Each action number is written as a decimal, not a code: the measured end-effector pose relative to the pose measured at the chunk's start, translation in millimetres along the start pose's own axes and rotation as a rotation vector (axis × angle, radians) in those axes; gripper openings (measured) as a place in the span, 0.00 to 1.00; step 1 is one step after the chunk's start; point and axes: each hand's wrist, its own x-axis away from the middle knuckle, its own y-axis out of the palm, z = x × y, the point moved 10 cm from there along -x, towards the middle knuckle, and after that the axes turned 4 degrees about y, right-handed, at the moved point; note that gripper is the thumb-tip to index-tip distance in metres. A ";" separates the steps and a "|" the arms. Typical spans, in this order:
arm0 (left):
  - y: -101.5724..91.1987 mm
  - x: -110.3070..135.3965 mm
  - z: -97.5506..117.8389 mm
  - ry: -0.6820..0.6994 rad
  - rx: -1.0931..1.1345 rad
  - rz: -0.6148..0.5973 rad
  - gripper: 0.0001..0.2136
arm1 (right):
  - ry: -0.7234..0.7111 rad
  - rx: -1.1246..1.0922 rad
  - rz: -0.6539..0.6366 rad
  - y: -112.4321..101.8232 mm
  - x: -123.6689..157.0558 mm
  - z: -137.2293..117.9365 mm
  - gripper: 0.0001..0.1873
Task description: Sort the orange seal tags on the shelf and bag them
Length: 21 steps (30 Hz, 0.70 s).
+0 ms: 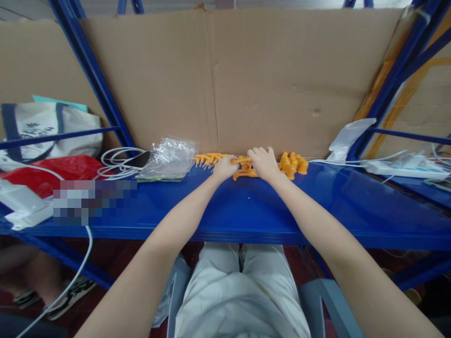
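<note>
2 bare hands at back of blue shelf [246,209]. Left hand [224,170]: fingers pinched around end of orange piece [243,160], presumably to steady it. Right hand [263,164]: fingers curled over same piece; underside hidden, grip cannot be told. Chained orange pieces [207,157] at left, orange figures [294,165] clustered at right, clear bags [171,159] beyond chains; likely sorted by kind, within reach.

2 hands [224,169] [262,162] and 1 tote bag [79,121] show; orange pieces [289,165] defy counting.
</note>
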 end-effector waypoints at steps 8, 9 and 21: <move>24.3 11.8 -3.0 -0.204 0.448 -0.254 0.03 | 0.008 0.002 0.011 -1.5 -0.8 4.1 0.20; 30.3 16.5 -5.4 -0.274 0.517 -0.319 0.04 | 0.006 0.002 0.011 -1.3 -1.0 4.2 0.21; 50.2 46.3 -7.3 -0.546 0.744 -0.708 0.07 | 0.007 -0.022 0.076 4.0 -1.1 21.9 0.22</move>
